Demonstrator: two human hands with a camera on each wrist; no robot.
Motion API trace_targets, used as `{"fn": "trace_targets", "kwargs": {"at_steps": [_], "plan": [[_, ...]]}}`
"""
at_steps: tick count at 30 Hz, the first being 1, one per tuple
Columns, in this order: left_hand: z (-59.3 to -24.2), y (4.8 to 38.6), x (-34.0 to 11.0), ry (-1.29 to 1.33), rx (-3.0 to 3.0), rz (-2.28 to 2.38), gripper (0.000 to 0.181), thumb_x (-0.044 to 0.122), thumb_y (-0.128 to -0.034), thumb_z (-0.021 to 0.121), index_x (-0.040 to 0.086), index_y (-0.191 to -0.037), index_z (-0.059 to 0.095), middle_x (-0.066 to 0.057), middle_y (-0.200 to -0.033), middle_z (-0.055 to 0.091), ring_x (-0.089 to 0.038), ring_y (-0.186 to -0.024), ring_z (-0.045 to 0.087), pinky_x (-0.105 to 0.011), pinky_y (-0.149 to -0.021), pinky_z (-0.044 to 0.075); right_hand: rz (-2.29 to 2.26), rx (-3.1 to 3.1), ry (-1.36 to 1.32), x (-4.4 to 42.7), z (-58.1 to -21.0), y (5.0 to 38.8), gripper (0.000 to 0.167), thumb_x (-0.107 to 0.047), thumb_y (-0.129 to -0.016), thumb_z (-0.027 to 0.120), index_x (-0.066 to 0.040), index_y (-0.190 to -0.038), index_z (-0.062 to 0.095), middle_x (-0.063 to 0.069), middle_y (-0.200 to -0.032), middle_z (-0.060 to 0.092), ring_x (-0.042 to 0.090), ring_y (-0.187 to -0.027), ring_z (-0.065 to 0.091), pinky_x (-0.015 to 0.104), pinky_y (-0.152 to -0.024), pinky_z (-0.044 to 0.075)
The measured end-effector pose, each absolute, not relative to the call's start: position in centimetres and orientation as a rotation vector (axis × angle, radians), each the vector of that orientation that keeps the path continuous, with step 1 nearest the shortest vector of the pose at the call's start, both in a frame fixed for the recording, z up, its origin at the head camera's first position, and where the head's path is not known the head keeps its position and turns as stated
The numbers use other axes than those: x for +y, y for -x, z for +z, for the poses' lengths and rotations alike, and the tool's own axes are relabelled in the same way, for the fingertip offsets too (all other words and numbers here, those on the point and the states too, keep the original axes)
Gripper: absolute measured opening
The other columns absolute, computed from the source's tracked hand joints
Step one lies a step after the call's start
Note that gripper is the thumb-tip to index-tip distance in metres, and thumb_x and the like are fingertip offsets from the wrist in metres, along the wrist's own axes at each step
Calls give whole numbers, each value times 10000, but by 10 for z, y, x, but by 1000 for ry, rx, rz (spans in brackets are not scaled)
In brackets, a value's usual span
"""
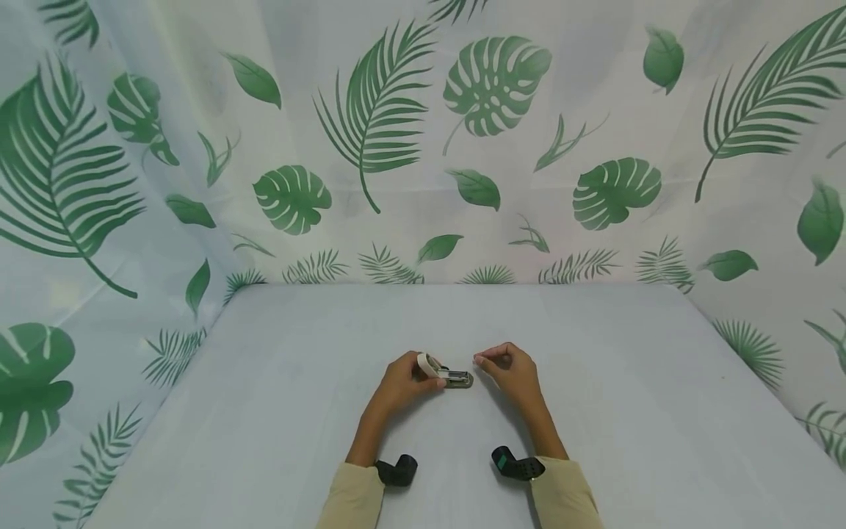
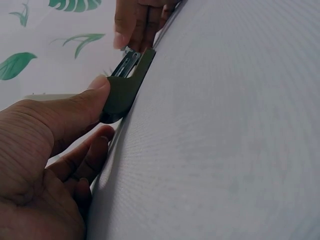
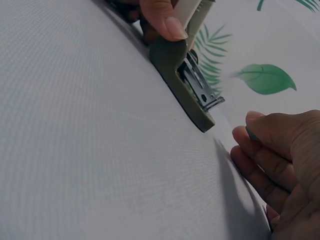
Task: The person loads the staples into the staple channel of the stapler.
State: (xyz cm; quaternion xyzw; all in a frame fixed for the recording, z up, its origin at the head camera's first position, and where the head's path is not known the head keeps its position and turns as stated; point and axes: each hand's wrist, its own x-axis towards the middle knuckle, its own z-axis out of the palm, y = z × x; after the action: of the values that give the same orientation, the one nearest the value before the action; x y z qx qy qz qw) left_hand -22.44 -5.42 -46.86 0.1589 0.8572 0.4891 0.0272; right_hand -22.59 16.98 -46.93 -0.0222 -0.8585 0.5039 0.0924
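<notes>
An open stapler [image 1: 457, 378] with a dark olive base [image 2: 121, 93], a raised cream top cover [image 1: 428, 365] and a metal staple channel [image 3: 198, 82] stands on the white surface. My left hand [image 1: 405, 383] grips its hinge end, thumb on the side of the base. The channel end points toward my right hand [image 1: 518, 376], which is a short way off and does not touch the stapler. Thumb and forefinger of that hand pinch a small dark piece [image 3: 251, 134], mostly hidden by the fingers; what it is I cannot tell.
A white cloth-covered table [image 1: 297, 411] lies under both hands. Behind it and at its sides hang white curtains [image 1: 410, 220] printed with green leaves. Each wrist carries a black camera, the left one [image 1: 398, 470] and the right one [image 1: 517, 464].
</notes>
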Motion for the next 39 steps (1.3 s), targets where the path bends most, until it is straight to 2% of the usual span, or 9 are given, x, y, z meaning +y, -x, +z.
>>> {"fn": "trace_targets", "kwargs": {"at_steps": [10, 18, 27, 39], "plan": [[-469, 223, -54, -478, 2647, 1498, 368, 253, -839, 781, 72, -1129, 645, -50, -995, 669, -112, -853, 540, -277, -777, 464, 1414, -2563, 15, 170, -471, 228, 239, -218, -991, 587, -23, -1096, 677, 127, -1007, 727, 277, -997, 664, 451, -928, 492], [-468, 223, -54, -478, 2650, 1500, 361, 259, -844, 777, 73, -1123, 642, -47, -1004, 674, -113, -860, 546, -286, -787, 470, 1408, -2578, -25, 172, -470, 227, 209, -158, -955, 637, -41, -1121, 685, 121, -1016, 696, 262, -991, 631, 438, -921, 488], [-468, 222, -53, -476, 2647, 1505, 377, 261, -849, 772, 56, -1132, 631, -67, -1022, 677, -134, -893, 570, -320, -820, 480, 1395, -2572, -18, 173, -473, 228, 192, -181, -933, 675, -64, -1084, 692, 101, -1003, 712, 239, -989, 649, 412, -920, 496], [-468, 223, -53, -501, 2649, 1498, 365, 250, -851, 769, 54, -1130, 635, -73, -1028, 676, -145, -901, 580, -312, -818, 484, 1360, -2563, -13, 173, -474, 229, 170, -145, -885, 729, -64, -1034, 719, 70, -911, 704, 186, -897, 636, 342, -865, 509]]}}
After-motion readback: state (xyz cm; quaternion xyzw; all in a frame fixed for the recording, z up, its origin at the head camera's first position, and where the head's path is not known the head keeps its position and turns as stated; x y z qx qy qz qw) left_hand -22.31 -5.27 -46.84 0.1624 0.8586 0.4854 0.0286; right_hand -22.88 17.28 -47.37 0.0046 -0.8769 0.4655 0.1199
